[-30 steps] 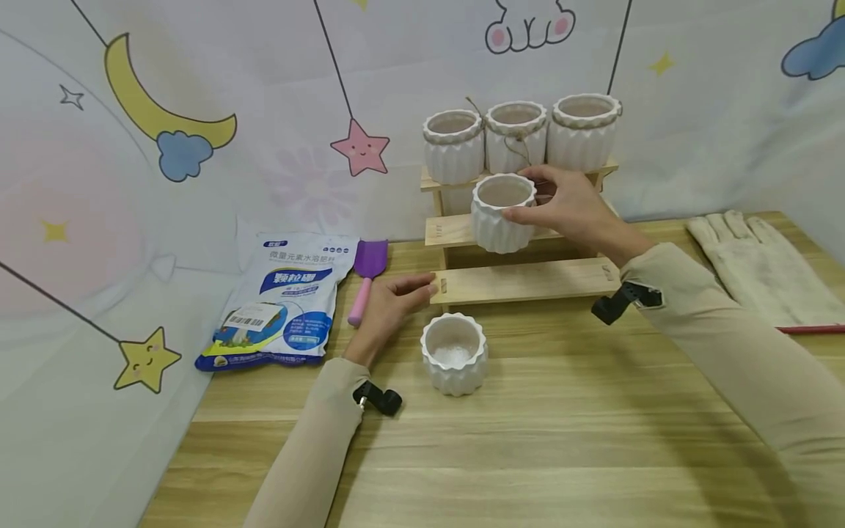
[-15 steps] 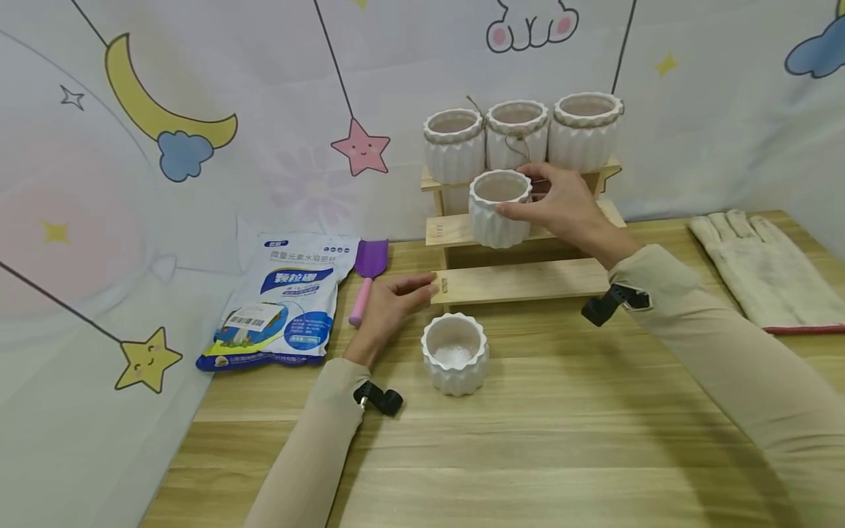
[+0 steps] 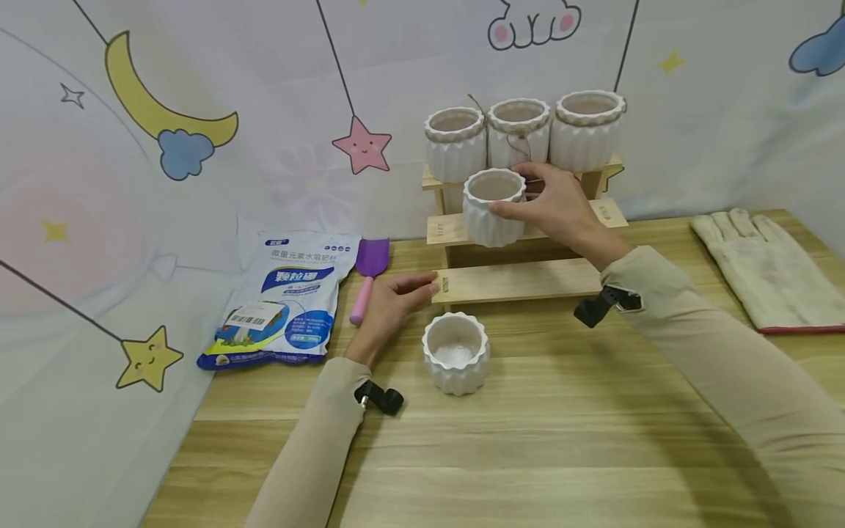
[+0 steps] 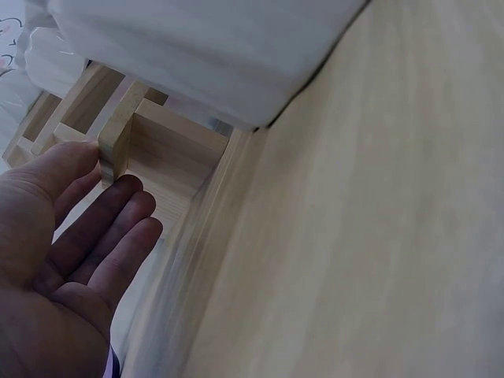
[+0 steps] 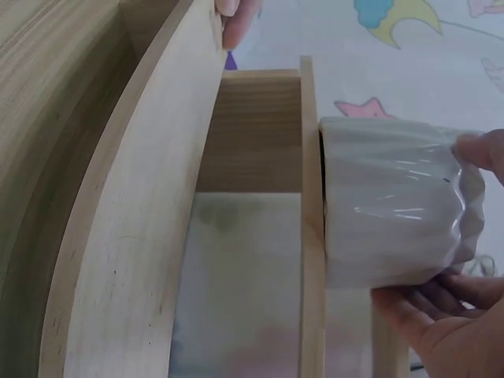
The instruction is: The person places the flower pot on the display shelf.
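Observation:
My right hand grips a white fluted ceramic pot by its right side, thumb in front. The pot is upright at the middle step of a wooden tiered plant stand. In the right wrist view the pot's base is at the step board; a small gap or contact is hard to tell. My left hand pinches the left end of the stand's lowest board, thumb on one face, as the left wrist view shows at the board end. Another white pot stands on the table before the stand.
Three white pots with twine line the top step. Left of the stand lie a purple scoop with a pink handle and a blue-and-white fertilizer bag. A pale glove lies at the right. A patterned cloth hangs behind.
My right hand has shifted the pot a little to the left along the middle step. The left hand keeps its hold on the board end.

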Demonstrator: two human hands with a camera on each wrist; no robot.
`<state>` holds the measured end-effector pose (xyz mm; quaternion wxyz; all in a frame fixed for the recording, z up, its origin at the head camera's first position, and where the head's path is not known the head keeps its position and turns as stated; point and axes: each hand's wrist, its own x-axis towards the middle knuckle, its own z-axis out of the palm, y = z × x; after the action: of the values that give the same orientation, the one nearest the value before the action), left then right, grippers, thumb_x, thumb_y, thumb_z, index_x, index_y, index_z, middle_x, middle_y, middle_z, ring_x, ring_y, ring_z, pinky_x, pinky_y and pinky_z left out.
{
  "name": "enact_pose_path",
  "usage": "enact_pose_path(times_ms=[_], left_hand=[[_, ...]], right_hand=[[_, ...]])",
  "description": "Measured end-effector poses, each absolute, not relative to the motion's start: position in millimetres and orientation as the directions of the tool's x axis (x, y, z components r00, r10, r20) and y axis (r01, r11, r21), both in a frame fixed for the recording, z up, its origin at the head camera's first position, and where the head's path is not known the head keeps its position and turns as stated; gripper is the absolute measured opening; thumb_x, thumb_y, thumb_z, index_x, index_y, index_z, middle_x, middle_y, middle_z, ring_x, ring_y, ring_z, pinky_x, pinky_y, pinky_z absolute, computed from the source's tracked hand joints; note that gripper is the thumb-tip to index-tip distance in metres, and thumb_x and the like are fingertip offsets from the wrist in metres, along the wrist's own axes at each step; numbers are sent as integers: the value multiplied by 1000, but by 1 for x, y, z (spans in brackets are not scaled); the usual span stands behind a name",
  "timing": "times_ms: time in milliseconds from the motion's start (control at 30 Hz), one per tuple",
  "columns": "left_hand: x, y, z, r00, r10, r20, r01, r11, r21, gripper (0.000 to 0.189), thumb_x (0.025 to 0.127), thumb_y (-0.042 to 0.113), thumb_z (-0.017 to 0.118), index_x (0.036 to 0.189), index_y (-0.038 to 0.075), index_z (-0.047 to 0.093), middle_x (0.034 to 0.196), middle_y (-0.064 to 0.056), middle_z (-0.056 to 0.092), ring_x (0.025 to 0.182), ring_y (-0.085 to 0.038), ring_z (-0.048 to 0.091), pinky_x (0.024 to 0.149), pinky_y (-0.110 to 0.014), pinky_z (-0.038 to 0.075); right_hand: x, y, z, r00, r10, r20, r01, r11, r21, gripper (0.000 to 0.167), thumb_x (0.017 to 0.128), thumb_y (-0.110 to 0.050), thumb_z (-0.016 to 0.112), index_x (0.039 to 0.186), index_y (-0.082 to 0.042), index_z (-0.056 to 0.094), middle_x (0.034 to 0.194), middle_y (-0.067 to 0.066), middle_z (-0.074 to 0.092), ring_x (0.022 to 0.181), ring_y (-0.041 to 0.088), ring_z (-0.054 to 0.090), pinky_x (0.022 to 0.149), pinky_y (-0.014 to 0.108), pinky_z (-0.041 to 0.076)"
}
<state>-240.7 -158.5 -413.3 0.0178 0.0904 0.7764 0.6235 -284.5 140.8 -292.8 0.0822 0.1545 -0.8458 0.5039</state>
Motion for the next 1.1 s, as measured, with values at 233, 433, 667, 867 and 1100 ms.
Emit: enact_pose_path(times_ms=[233, 433, 667, 867, 1100], left_hand=[[-241, -158, -412, -983, 162, 90, 125, 222, 967, 31, 97, 14, 80, 127, 6, 77, 124, -8, 77, 111, -23, 74, 95, -32, 58], [-241, -158, -413, -981, 168, 97, 131, 206, 970, 30, 97, 12, 80, 126, 4, 77, 124, -9, 77, 106, -24, 76, 93, -31, 59], [-241, -158, -414, -982, 167, 85, 119, 201, 972, 31, 98, 12, 80, 127, 4, 76, 125, -9, 76, 108, -25, 75, 94, -32, 59], [-241, -159, -414, -983, 165, 83, 119, 223, 967, 32, 97, 15, 80, 127, 6, 77, 125, -8, 76, 111, -23, 74, 96, -32, 58], [-241, -158, -414, -985, 153, 83, 118, 231, 966, 31, 97, 15, 81, 127, 6, 77, 124, -8, 77, 112, -24, 74, 97, -33, 57]], right_hand=[[-282, 141, -292, -940, -171, 295, -340, 422, -840, 72, 86, -28, 92, 143, 2, 59, 134, 19, 67, 120, 32, 67, 86, 20, 55], [-282, 141, -294, -946, -162, 282, -324, 406, -854, 76, 87, -26, 91, 148, 2, 56, 138, 20, 64, 123, 33, 66, 91, 24, 57], [-278, 142, -295, -947, -165, 274, -318, 378, -870, 78, 89, -26, 90, 152, 0, 52, 145, 18, 61, 129, 33, 63, 102, 35, 56], [-269, 150, -297, -948, -145, 283, -317, 353, -880, 81, 90, -28, 89, 155, -2, 49, 153, 15, 56, 136, 33, 58, 110, 38, 50], [-253, 158, -299, -938, -124, 325, -348, 324, -880, 79, 91, -30, 87, 156, -7, 48, 152, 11, 55, 138, 34, 57, 110, 39, 50]])
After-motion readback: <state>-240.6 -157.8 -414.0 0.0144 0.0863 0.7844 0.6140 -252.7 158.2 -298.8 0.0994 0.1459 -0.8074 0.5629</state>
